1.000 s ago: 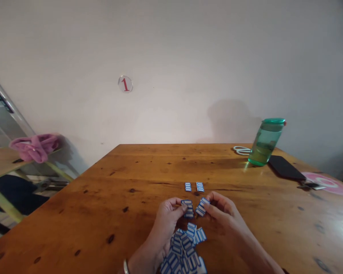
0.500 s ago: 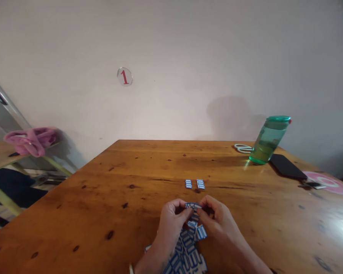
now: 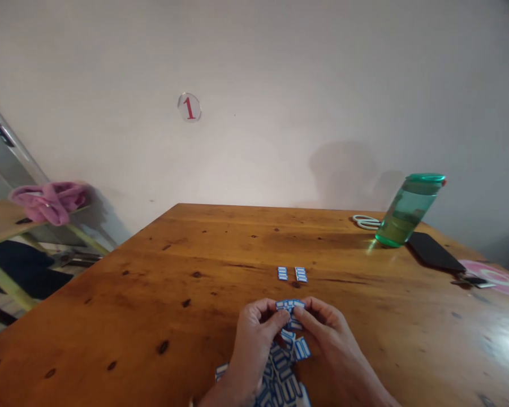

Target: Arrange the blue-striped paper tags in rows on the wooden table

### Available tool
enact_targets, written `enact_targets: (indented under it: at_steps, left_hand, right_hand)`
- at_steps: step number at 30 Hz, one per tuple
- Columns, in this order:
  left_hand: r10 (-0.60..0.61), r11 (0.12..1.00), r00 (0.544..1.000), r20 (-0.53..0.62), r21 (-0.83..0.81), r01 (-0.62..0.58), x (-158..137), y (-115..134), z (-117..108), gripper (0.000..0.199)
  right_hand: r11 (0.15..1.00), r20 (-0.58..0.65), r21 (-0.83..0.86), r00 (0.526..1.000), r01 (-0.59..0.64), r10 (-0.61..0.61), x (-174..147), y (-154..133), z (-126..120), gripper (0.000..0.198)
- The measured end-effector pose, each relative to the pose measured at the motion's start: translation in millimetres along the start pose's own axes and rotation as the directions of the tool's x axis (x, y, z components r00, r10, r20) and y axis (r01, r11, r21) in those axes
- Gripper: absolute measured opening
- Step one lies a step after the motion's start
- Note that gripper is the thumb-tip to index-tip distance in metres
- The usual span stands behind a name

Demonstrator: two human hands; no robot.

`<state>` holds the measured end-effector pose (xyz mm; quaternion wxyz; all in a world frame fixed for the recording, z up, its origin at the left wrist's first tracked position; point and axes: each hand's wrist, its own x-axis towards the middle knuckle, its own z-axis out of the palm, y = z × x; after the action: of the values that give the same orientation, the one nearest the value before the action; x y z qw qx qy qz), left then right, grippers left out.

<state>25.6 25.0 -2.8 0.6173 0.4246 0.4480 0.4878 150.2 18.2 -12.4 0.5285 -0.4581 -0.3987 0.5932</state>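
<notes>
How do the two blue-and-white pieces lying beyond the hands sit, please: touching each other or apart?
Apart. The head view plainly shows bare table between the left piece and the right piece, their facing edges not meeting.

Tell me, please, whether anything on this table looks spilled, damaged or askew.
Nothing looks spilled or damaged; the pile of blue-and-white pieces is merely jumbled. The green water bottle appears to lean right, probably from lens distortion.

Left hand (image 3: 253,333): bare. Pale band (image 3: 191,402) at its wrist, only a sliver showing at the bottom edge of view; material unclear. Right hand (image 3: 330,330): bare, likewise its forearm (image 3: 360,370), which narrows toward the wrist. Nail detail too small to read.
</notes>
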Motion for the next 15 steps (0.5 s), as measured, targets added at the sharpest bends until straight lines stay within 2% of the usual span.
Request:
enact_targets:
  at_steps: [6, 13, 15]
  left_hand:
    - [0.017, 1.0, 1.0, -0.017, -0.003, -0.018, 1.2, -2.5, -1.4, 0.021]
    - [0.057, 0.997, 0.998, 0.014, -0.044, -0.056, -1.1, -2.9, -0.7, 0.02]
    - [0.091, 0.995, 0.996, -0.003, -0.03, -0.091, -1.4, -3.4, -1.6, 0.029]
  right_hand:
    - [0.998, 0.028, 0.033, 0.998, 0.052, -0.053, -1.9, -1.4, 2.4, 0.024]
    - [0.991, 0.001, 0.131, 1.0, 0.016, -0.016, -2.9, 1.4, 3.5, 0.02]
    - [0.986, 0.024, 0.164, 1.0, -0.002, -0.001, -3.6, 1.6, 3.8, 0.02]
